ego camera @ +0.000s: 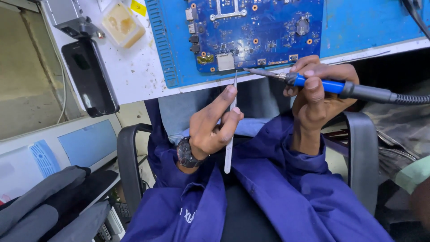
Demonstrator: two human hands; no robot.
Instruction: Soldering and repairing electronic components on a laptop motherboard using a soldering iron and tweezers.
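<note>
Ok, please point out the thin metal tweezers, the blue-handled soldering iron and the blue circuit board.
Thin metal tweezers (229, 152): head view, on the lower shaft below the left hand.
Blue-handled soldering iron (331, 86): head view, on the blue handle in the right hand.
Blue circuit board (264, 31): head view, on the board's middle.

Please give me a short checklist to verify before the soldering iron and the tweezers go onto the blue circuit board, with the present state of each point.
1. Right hand grips the soldering iron firmly on its blue handle: ok.
2. Left hand holds the tweezers with the points toward the circuit board: ok.
3. Iron tip is over the board's near edge and touches no finger: ok.
4. Iron tip is hot and clean: cannot tell.
5. Board lies flat on the blue mat: ok.
6. Iron cable runs free to the right, not across the board: ok.
</note>
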